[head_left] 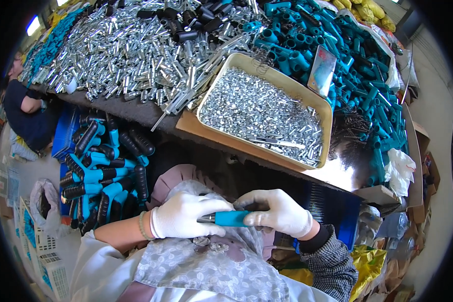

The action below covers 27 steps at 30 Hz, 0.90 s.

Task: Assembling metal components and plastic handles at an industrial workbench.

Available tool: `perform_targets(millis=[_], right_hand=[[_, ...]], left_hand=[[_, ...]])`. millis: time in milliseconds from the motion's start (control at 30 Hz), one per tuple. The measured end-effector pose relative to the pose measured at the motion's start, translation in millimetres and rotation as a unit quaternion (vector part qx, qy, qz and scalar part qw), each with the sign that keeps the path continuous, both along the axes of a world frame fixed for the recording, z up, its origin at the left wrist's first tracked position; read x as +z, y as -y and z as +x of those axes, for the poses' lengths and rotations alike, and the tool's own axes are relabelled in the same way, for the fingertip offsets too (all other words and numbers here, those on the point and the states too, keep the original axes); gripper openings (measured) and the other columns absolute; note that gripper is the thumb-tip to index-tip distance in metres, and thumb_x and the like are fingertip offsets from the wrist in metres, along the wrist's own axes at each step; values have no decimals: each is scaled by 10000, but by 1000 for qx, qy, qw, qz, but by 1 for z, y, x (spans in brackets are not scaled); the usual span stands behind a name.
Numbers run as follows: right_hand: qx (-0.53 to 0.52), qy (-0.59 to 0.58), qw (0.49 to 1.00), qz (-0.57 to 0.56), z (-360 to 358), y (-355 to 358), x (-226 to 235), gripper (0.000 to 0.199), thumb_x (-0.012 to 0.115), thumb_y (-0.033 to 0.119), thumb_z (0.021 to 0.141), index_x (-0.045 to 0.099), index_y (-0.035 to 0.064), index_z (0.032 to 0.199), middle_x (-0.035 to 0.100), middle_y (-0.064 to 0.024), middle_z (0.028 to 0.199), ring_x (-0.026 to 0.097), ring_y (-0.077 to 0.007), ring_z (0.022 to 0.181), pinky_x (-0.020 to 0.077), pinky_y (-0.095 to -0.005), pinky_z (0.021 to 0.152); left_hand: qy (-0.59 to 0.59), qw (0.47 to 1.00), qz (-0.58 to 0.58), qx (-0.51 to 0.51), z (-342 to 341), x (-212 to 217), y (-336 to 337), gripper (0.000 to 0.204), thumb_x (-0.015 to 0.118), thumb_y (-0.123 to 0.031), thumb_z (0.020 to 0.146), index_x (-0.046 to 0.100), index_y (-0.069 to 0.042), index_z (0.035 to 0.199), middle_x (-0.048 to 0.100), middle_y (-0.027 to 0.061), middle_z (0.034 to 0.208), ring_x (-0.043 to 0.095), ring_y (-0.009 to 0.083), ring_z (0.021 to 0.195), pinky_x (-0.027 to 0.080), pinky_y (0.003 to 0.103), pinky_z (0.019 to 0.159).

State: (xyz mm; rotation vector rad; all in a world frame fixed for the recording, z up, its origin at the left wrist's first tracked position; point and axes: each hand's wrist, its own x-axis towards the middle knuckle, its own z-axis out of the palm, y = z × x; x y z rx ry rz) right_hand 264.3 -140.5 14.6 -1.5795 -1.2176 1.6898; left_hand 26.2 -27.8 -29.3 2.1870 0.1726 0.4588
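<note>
1) L hand [183,215], white glove, closed round the metal end [206,218] of the pc; thumb + fingers curl over it, grip looks firm
2) R hand [279,214], same glove, pinches the far end of the teal sleeve [231,218], thumb vs fingertips
3) Pc sits btwn the 2 hands, above the patterned apron [206,269], roughly level; metal shows at sleeve's L end
4) Prob a fitting step: I'd hold metal + sleeve on one line, L as anchor, R doing small push/twist; tilt could jam it, I think
5) Glove tips near the joint, so I'd mind fabric getting nipped; how far it's seated, can't tell from here
6) Just beyond: cream tray [327,133] of small metal bits [256,110] at table edge, handy reach
7) Behind/beside: metal parts heap [131,55], teal parts heap [377,110], dark springs [355,126] R of tray
8) L side, below table: blue crate [63,131] w/ teal-and-black pcs [98,171]
</note>
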Motion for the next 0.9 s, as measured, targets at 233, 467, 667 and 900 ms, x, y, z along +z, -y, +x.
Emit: perform_targets(millis=[233,467,667,900], right_hand=[[19,4,995,93,-14,-4,-21,513,784,209,822,624,-41,1240,710,-124,944,654,-153,810,539,-305,757],[100,264,908,310,16,-32,10,253,746,189,828,739,30,1024,710,-162,935,703,-280,885,551,-356,801],[-120,536,756,356,79,-83,-10,163,671,212,848,734,66,811,678,-150,819,676,-351,797,537,-439,724],[-56,617,732,284,85,-95,-9,159,623,184,856,707,49,844,686,-186,839,678,-388,795,549,-469,735]], left_hand=[[18,998,45,-37,14,-14,10,596,830,-365,764,653,-72,1252,707,140,919,719,310,791,579,377,705],[47,996,70,21,29,-16,8,509,809,-307,790,666,-114,1238,673,98,793,683,288,664,537,370,581],[55,996,55,37,26,-10,7,495,810,-289,796,663,-102,1230,675,99,786,685,293,658,530,367,567],[-9,997,17,69,15,-9,4,483,863,-224,719,698,-48,1137,722,147,937,706,327,820,548,401,757]])
